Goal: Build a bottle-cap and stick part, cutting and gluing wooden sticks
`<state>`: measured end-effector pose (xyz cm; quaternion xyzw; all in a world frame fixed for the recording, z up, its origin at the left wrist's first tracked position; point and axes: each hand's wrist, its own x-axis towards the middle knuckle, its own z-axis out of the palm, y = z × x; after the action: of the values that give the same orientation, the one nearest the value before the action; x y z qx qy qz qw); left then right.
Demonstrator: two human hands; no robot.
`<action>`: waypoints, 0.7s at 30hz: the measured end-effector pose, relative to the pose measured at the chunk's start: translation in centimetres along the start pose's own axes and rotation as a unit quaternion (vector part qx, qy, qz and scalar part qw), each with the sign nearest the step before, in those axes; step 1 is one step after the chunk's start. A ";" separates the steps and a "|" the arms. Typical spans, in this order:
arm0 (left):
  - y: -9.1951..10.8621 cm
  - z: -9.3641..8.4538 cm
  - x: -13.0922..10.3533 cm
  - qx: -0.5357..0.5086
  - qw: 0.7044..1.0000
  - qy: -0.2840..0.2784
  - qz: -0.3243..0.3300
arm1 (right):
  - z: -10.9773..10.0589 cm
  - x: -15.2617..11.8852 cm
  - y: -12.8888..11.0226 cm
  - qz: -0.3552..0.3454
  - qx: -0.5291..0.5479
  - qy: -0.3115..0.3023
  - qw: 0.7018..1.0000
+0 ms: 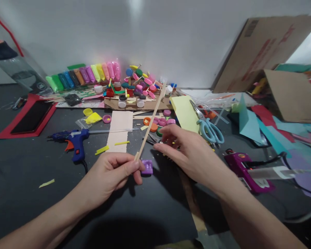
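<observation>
Thin wooden sticks (152, 119) are pinched between the thumb and fingers of my left hand (120, 169), slanting up and away to the right. Just beyond those fingertips lies a small purple piece (147, 167), partly covered by them. My right hand (188, 150) hovers to the right with thumb and fingers apart and nothing between them. Under its fingertips are dark-handled pliers or cutters (151, 139), partly hidden. Several bottle caps (153, 127) lie just past it. A pale strip of card (119, 128) and yellow scraps (102, 150) are beyond my left hand.
A blue glue gun (79, 143) and a phone (31, 117) on red paper are at left. Light-blue scissors (209, 129) lie on yellow paper (185, 112). At right are a magenta device (246, 169) with a cable and coloured paper. Clay packets (85, 74) line the back.
</observation>
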<state>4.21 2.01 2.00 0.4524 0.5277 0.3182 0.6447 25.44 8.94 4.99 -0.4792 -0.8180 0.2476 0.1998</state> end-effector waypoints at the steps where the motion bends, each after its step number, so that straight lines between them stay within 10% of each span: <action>1: 0.0 0.0 -0.1 -0.007 1.000 0.002 0.000 | -0.4 -0.4 0.9 -0.005 -0.100 -0.002 0.995; 7: 0.8 0.0 -0.7 -0.018 1.000 -0.004 0.002 | -0.4 -2.8 6.3 -0.041 -0.312 -0.102 0.944; 21: 1.2 -0.5 -0.7 -0.011 0.999 0.022 0.029 | -0.5 -3.9 6.5 -0.081 -0.201 -0.059 0.975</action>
<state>3.65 1.94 3.42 0.4534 0.5248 0.3524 0.6283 31.96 8.26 1.19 -0.4261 -0.8975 0.0891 0.0708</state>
